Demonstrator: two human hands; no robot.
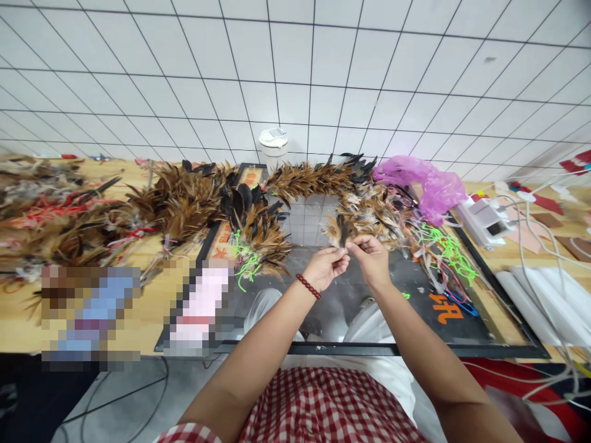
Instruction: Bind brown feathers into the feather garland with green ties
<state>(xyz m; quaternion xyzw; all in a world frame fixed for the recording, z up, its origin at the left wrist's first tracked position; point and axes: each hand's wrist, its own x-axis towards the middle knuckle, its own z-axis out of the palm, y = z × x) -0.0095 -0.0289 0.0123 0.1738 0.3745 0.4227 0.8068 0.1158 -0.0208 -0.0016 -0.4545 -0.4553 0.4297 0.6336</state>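
Note:
My left hand (327, 266) and my right hand (370, 255) meet above a dark glossy board (351, 307), fingertips pinched together. Between them stands a small bunch of brown and black feathers (342, 231), held at its base by both hands. A red bead bracelet (308, 287) sits on my left wrist. Behind the hands lies a long arc of bundled brown feathers (305, 178), with darker black feathers (244, 200) to the left.
More feather bundles (60, 215) with red ties cover the wooden table at left. A purple plastic bag (427, 184), green cords (446, 249), a white device (484, 221) with cables and a white lidded cup (273, 144) stand around the board. White tiled wall behind.

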